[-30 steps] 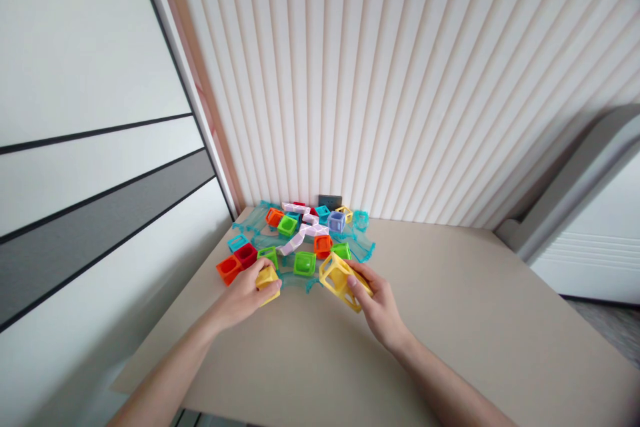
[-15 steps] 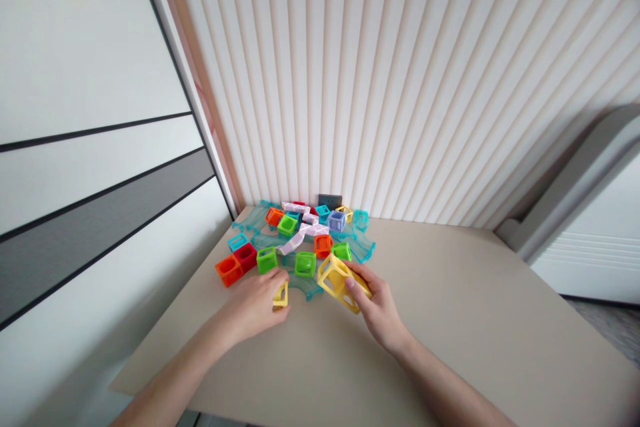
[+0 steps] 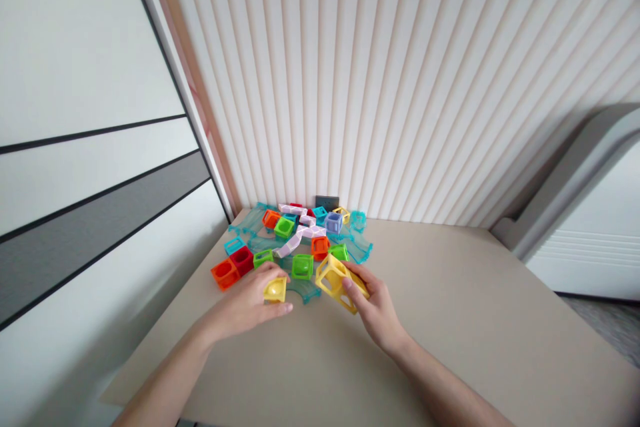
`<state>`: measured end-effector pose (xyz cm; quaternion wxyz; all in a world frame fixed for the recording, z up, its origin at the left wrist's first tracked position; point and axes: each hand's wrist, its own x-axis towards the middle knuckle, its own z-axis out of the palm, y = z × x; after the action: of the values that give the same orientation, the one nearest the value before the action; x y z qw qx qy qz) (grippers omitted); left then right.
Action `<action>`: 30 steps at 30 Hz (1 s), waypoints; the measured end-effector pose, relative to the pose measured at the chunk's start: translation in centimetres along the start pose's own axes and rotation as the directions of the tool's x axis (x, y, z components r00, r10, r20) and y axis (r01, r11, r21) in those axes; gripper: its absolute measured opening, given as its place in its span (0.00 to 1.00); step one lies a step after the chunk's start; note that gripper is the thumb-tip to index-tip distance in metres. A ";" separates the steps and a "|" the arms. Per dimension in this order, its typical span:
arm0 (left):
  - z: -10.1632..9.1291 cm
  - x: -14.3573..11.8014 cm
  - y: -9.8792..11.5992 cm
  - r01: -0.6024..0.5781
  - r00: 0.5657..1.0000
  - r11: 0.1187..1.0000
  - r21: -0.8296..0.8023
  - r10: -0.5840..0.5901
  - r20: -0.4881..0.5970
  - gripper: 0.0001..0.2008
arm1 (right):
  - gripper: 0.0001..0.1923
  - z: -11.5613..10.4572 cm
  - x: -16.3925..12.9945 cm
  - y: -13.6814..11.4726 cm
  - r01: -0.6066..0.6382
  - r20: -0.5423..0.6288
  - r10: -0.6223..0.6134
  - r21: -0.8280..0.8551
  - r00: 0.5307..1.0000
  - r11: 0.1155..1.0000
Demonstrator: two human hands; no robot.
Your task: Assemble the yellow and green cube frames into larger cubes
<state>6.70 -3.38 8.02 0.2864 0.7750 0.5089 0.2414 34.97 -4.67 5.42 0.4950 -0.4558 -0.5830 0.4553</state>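
Note:
A yellow hollow cube block (image 3: pixel 275 289) sits between the fingers and thumb of my left hand (image 3: pixel 245 303), just above the tabletop. Its front face shows a rounded inner part; the rest is behind my fingers. My right hand (image 3: pixel 377 307) grips a longer yellow block piece (image 3: pixel 334 275), which looks like two cubes joined, tilted with an open-framed end toward the upper left. A green cube (image 3: pixel 303 267) lies between the hands, a little farther back. Close behind my left fingers is another green cube (image 3: pixel 263 257).
Orange (image 3: pixel 225 273) and red cubes (image 3: pixel 243 260) stand together at the left. Behind lie clear teal track pieces (image 3: pixel 357 250), a lilac jointed strip (image 3: pixel 295 240), a lavender cube (image 3: pixel 333 222) and more cubes. A dark socket box (image 3: pixel 327 202) is by the ribbed wall (image 3: pixel 320 80).
My left hand has shifted slightly left and turned, so more of its yellow cube shows and the thumb sits lower. My right hand keeps its hold, almost still. The view has shifted slightly.

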 end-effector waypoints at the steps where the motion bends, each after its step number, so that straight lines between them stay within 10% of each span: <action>1: -0.2 0.1 0.1 0.035 0.999 0.995 -0.091 -0.036 -0.015 0.22 | 0.26 0.0 0.0 0.0 -0.001 -0.007 0.001 -0.001 1.000 1.000; 7: 0.6 3.6 2.9 0.068 0.952 0.714 -0.697 -0.256 -0.170 0.31 | 0.26 0.2 -0.3 -0.3 0.040 -0.019 -0.040 -0.041 0.999 0.998; 14: 3.1 8.0 5.8 0.015 0.975 0.325 -0.945 -0.213 -0.058 0.21 | 0.29 0.2 -0.3 0.3 0.127 -0.028 -0.129 -0.043 0.991 0.991; 30: 5.1 5.7 4.2 -0.231 0.932 0.515 -0.826 -0.126 -0.339 0.25 | 0.24 0.0 -0.4 0.0 0.158 0.028 -0.156 -0.144 0.987 0.977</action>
<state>14.94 -0.41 7.71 0.5250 0.4908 0.3425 0.6051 35.01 -5.10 5.34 0.4898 -0.4395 -0.6531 0.3748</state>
